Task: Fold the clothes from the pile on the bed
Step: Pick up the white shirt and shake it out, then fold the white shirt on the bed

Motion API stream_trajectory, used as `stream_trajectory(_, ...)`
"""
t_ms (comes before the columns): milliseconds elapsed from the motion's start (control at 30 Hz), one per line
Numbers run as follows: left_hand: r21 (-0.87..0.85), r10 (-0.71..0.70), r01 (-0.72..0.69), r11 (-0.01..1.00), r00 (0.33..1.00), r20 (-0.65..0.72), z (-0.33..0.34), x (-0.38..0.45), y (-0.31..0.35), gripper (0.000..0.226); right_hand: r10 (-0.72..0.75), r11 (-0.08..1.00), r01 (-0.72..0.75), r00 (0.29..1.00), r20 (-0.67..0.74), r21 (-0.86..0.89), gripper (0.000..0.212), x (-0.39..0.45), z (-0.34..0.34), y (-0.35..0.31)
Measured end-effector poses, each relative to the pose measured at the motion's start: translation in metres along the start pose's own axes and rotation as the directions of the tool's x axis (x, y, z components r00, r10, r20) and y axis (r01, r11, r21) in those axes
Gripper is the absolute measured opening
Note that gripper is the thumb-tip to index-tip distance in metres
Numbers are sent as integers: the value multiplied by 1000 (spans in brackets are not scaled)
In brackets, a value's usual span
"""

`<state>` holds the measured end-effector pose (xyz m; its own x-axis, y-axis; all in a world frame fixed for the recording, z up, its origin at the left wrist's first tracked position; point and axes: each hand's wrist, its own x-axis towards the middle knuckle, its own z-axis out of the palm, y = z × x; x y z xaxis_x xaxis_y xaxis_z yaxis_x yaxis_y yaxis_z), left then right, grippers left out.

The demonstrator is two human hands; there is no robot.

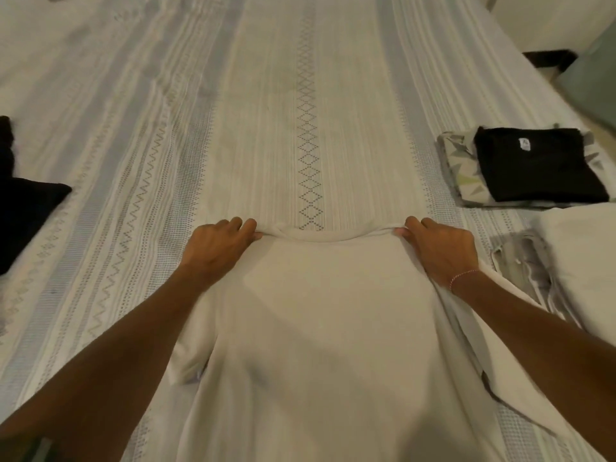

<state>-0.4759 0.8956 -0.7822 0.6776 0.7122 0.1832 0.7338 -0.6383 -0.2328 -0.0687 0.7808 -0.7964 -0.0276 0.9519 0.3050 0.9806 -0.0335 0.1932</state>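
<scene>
A white T-shirt [320, 328] lies flat on the bed, its collar edge pointing away from me. My left hand [216, 248] pinches the shirt's left shoulder at the collar line. On the other side, my right hand [440, 248] pinches the right shoulder. The fabric between the two hands is pulled taut in a shallow curve. One short sleeve shows under my left forearm; the right sleeve is partly hidden by my right arm.
The patterned white bedspread [266, 111] stretches ahead. A folded black garment [536, 165] sits on a folded patterned cloth [456, 161] at right. Below it lie white cloth [580, 248] and a grey garment [523, 265]. Dark clothes [23, 211] lie at the left edge.
</scene>
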Motion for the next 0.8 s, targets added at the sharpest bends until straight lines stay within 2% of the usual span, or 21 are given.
stream_trajectory(100,-4,-212,213,977,976,46,-8,-4,12,42,69,997,-68,997,37,-29,47,-2,-2,-11)
stream_trajectory(167,-34,-348,358,933,924,158,-22,-15,21,46,152,988,-150,987,51,-30,38,-10,-14,-22)
stream_trajectory(200,-50,-404,424,904,887,221,-28,-23,23,48,171,985,-171,984,48,-4,34,-16,-21,-29)
stream_trajectory(267,-88,-502,555,827,800,327,-42,-44,19,56,148,984,-151,988,39,89,38,-32,-37,-54)
stream_trajectory(333,-175,-606,727,664,661,443,-51,-66,7,60,97,978,-103,994,39,183,39,-52,-51,-83)
stream_trajectory(400,-191,-611,838,512,510,605,-66,-83,-9,58,25,953,-39,998,51,300,40,-69,-64,-119)
stream_trajectory(433,-204,-573,865,459,463,676,-70,-89,-17,55,-25,929,0,998,63,371,40,-75,-68,-136)
stream_trajectory(500,-273,-463,901,337,411,785,-77,-99,-28,48,-147,860,81,985,92,504,43,-78,-76,-176)
stream_trajectory(600,-402,-367,912,80,402,839,-83,-112,-39,37,-282,742,110,946,159,661,49,-62,-87,-237)
stream_trajectory(700,-546,-321,831,-107,490,810,-84,-124,-49,28,-322,649,26,915,245,760,54,-32,-91,-282)
stream_trajectory(800,-644,-284,728,-236,582,762,-83,-133,-58,32,-242,616,-105,918,315,780,51,-5,-88,-313)
